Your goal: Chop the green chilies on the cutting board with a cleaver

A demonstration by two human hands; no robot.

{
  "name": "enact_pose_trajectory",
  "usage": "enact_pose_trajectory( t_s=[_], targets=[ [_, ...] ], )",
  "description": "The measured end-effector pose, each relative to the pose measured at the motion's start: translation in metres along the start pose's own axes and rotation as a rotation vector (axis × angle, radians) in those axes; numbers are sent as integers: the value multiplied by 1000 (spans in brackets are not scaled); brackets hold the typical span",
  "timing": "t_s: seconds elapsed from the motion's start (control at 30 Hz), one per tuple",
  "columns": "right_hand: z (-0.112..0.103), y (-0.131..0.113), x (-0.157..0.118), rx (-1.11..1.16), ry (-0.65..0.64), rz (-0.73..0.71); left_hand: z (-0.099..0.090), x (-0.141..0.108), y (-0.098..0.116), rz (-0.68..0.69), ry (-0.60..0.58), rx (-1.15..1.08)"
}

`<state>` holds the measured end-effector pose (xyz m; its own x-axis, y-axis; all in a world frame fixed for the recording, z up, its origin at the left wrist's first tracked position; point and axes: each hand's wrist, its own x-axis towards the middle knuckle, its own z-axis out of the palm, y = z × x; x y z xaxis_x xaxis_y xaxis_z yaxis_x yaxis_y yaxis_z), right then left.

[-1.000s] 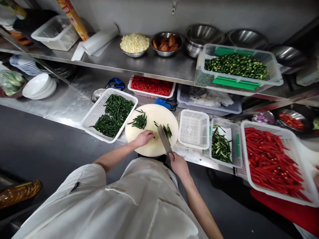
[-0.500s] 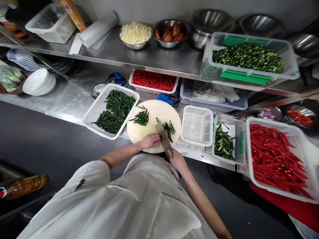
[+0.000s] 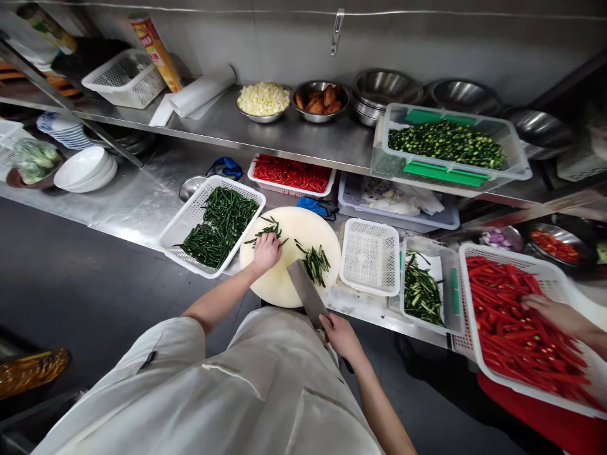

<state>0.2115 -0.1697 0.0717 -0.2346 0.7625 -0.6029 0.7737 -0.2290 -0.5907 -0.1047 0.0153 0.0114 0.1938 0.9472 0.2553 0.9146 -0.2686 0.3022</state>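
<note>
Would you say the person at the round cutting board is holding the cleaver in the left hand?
No, the right hand grips the cleaver, while the left hand is at a pile of green chilies.

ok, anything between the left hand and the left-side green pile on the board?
Nothing visible. The left hand is at the green pile's near edge, covering part of it. The cleaver, in the right hand, sits to the right, out of that path.

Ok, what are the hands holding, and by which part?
The right hand holds the knife by its handle. The left hand is at the green pepper pile; whether it grips any isn't clear.
</note>
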Motion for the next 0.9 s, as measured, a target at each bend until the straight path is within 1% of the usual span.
enact_pose_trajectory(
  t_s=[0.1,0.17,0.27,0.33,0.4,0.47,0.63,0.7,0.8,0.9],
  targets=[
    [-6,3,1,-75,91,44,-2,-21,4,117,-53,-62],
    [-8,0,2,-152,155,71,0,-37,11,209,-112,-128],
    [-8,-8,2,-222,155,89,11,-58,27,344,-201,-265],
    [-7,-14,0,-245,133,81,19,-67,39,407,-245,-349],
    [-7,-19,-2,-267,120,74,26,-70,48,437,-274,-394],
    [-10,-21,-6,-282,108,68,29,-69,53,445,-285,-414],
    [-25,-12,-18,-258,103,50,29,-64,50,465,-293,-436],
    [-26,-6,-18,-228,92,26,30,-64,48,478,-299,-434],
    [-18,-6,-6,-190,99,0,32,-64,48,487,-296,-444],
    [-5,-20,20,-158,155,42,29,-62,50,497,-295,-465]
  ],
)
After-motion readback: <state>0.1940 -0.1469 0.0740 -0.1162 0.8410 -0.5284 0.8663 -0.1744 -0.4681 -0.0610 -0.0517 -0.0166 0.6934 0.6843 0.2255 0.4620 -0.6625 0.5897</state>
